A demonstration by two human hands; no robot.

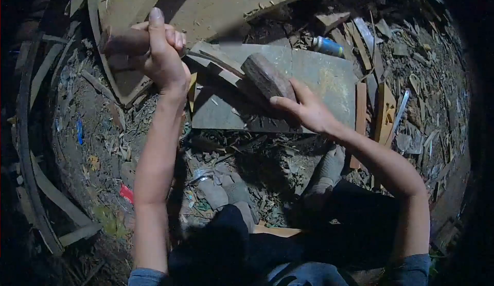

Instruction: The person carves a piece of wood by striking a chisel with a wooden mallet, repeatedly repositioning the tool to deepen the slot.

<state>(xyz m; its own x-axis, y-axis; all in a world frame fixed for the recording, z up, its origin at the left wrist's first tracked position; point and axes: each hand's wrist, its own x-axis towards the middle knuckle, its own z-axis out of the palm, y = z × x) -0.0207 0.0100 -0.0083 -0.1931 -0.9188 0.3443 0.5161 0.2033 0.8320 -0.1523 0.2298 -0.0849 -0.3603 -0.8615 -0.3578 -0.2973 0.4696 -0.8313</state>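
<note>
Right hand [312,112] grips a wooden block [267,78] slanting over the board [329,88]; left hand [165,59], left of the board, clasps a blurred tool [125,42].

Head view, one: worn on the person's head, facing forward and steeply down. Wide angle, curved toward the edges, dark rounded border at the sides. Nearest, bottom edge: shirt front [303,274] and dark trousers [216,242], seen from above. Forearms [154,157] entering from the lower left and lower right, close to the lens; left hand [167,54] upper left of centre, right hand [311,111] right of centre. Middle range: grey board [324,80], top face toward the lens. Farther off, cut by the top edge: large pale wooden panel [231,3]. Littered ground [103,147] around, both sides included
</note>
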